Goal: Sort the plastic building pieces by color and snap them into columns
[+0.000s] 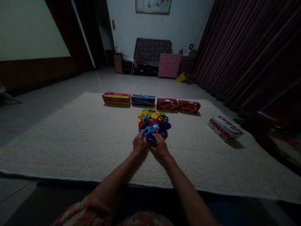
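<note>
A heap of small, bright openwork pieces (155, 117) lies on the pale mat in front of me, in yellow, green, red, light blue and dark purple. I cannot make out what the pieces are made of. At its near edge, my left hand (140, 142) is closed on the light blue part of the heap (148, 131). Close beside it on the right, my right hand (160, 146) has its fingers curled on the dark blue part (151, 141). Both hands hide some of the near pieces.
Behind the heap stand a red and yellow box (117, 98), a blue box (143, 100) and two dark red boxes (166, 104). A white and red box (225, 128) sits to the right. The pale mat (70, 138) extends widely under everything, with a dark curtain (225, 47) farther right.
</note>
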`<state>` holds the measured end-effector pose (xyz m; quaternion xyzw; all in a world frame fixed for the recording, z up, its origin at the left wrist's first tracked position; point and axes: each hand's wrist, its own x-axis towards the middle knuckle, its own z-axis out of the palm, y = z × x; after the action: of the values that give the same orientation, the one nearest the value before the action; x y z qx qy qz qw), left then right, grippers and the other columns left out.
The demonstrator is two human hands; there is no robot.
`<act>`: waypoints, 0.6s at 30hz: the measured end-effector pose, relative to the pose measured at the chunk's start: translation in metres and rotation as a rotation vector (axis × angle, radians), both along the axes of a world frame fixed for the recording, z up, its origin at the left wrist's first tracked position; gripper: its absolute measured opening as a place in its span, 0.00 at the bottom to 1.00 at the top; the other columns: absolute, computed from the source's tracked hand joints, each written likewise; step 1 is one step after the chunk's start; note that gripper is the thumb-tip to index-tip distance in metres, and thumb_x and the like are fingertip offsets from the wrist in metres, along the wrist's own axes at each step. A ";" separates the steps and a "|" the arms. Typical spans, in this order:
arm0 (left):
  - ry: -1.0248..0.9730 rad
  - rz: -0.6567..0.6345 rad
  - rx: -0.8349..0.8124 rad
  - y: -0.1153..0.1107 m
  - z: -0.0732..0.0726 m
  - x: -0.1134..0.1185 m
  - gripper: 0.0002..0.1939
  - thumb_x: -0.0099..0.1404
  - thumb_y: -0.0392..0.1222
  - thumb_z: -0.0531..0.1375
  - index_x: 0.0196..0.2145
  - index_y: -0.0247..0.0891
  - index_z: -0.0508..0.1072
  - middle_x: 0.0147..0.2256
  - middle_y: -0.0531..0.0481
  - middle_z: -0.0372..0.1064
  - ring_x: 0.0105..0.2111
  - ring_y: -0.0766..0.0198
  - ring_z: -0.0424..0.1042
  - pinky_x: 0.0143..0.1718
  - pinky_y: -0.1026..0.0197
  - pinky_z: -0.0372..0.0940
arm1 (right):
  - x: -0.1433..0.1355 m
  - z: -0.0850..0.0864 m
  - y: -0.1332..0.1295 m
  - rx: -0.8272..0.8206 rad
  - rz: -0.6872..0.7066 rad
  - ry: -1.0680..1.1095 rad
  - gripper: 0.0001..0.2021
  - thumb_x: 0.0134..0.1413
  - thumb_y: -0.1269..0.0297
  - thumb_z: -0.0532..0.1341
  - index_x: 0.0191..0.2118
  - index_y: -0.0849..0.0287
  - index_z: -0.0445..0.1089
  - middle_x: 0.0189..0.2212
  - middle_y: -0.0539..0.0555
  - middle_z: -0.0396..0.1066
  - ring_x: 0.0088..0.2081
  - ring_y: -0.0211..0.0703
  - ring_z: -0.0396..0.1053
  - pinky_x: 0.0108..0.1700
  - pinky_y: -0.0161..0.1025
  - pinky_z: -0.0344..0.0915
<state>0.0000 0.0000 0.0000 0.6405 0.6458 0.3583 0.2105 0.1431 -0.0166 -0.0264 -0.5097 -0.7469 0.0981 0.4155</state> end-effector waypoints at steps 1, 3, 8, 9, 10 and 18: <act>0.005 0.006 -0.014 0.000 -0.001 0.002 0.28 0.66 0.32 0.52 0.62 0.40 0.69 0.55 0.45 0.74 0.51 0.57 0.75 0.53 0.60 0.65 | 0.001 -0.002 0.001 -0.002 -0.012 -0.003 0.27 0.47 0.73 0.63 0.56 0.64 0.68 0.53 0.65 0.69 0.55 0.55 0.66 0.59 0.53 0.65; 0.002 0.015 -0.026 0.000 -0.004 0.005 0.29 0.66 0.32 0.52 0.63 0.42 0.68 0.53 0.45 0.76 0.48 0.57 0.76 0.50 0.60 0.67 | 0.002 -0.004 0.002 0.000 -0.027 0.001 0.27 0.46 0.74 0.62 0.56 0.61 0.68 0.53 0.64 0.69 0.55 0.55 0.66 0.59 0.53 0.65; -0.087 0.019 0.038 0.004 -0.011 0.006 0.27 0.65 0.33 0.52 0.60 0.39 0.71 0.50 0.44 0.77 0.42 0.58 0.78 0.48 0.59 0.68 | 0.001 -0.008 0.007 0.044 -0.023 0.066 0.28 0.46 0.74 0.62 0.56 0.59 0.67 0.52 0.62 0.68 0.55 0.54 0.66 0.59 0.52 0.66; -0.116 0.020 0.067 0.006 -0.011 0.006 0.26 0.65 0.33 0.52 0.60 0.38 0.71 0.50 0.44 0.77 0.43 0.58 0.78 0.48 0.59 0.69 | 0.000 -0.007 0.009 0.056 -0.022 0.088 0.28 0.46 0.74 0.62 0.57 0.59 0.67 0.52 0.62 0.68 0.55 0.54 0.66 0.59 0.52 0.66; -0.146 0.022 0.098 0.010 -0.010 0.006 0.26 0.65 0.33 0.52 0.59 0.38 0.72 0.50 0.44 0.77 0.43 0.58 0.78 0.49 0.58 0.69 | -0.001 -0.006 0.012 0.067 -0.024 0.111 0.29 0.45 0.74 0.62 0.57 0.59 0.67 0.52 0.62 0.68 0.55 0.54 0.66 0.60 0.52 0.66; -0.179 0.005 0.181 0.078 0.028 0.019 0.25 0.63 0.32 0.53 0.56 0.39 0.74 0.53 0.45 0.76 0.49 0.55 0.76 0.55 0.55 0.68 | 0.000 0.018 0.075 0.124 -0.125 0.200 0.28 0.44 0.72 0.62 0.56 0.62 0.68 0.51 0.64 0.69 0.54 0.56 0.68 0.59 0.53 0.66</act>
<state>0.0190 0.0776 0.0278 0.6208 0.5909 0.4716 0.2076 0.1435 0.0586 -0.0084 -0.5164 -0.6732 0.0758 0.5238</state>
